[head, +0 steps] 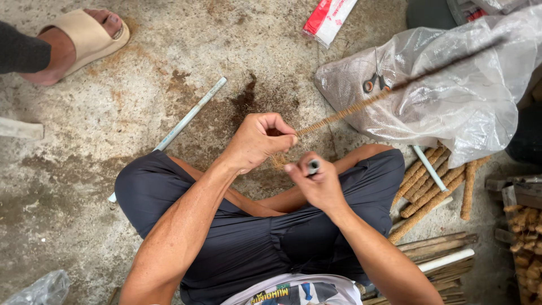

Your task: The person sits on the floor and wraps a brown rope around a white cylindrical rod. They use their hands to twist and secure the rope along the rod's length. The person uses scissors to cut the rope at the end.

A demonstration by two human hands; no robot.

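My left hand point(257, 141) is closed around the near end of a long thin stick wrapped in brown coir rope point(361, 106), which slants up to the right across a plastic bag. My right hand point(316, 181) pinches a small dark object with a pale tip point(313, 166) just below that end, by loose coir fibres point(278, 160). Both hands hover over my crossed legs in dark shorts.
A crumpled clear plastic bag point(451, 96) with scissors point(377, 80) on it lies at the right. Several coir-wrapped sticks point(429, 186) and white tubes pile beside my right knee. A white pipe point(189, 116) lies on the concrete floor. Another person's sandalled foot point(79, 39) is at top left.
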